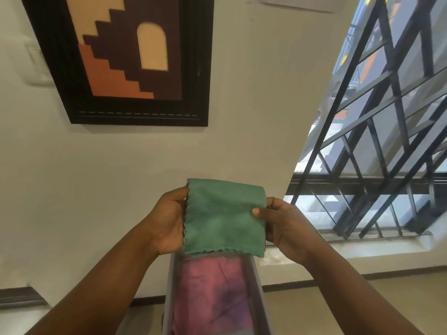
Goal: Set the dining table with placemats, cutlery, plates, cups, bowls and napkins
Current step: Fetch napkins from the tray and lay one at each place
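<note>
We are looking at a green napkin (225,217) of soft, matt cloth with a scalloped stitched edge. Below it we are seeing a pink cloth (212,293), also matt and faintly creased, lying in a grey container (260,296) whose material we cannot tell. The picture frame (193,68) is showing a dark, slightly glossy finish. The window grille (387,131) is appearing as dark painted metal, the wall (121,177) as smooth matt paint.

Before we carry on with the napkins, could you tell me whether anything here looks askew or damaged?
Nothing stands out. The green napkin is folded and intact, held at its side edges by the left hand and the right hand, above a grey box holding a pink cloth.
</note>
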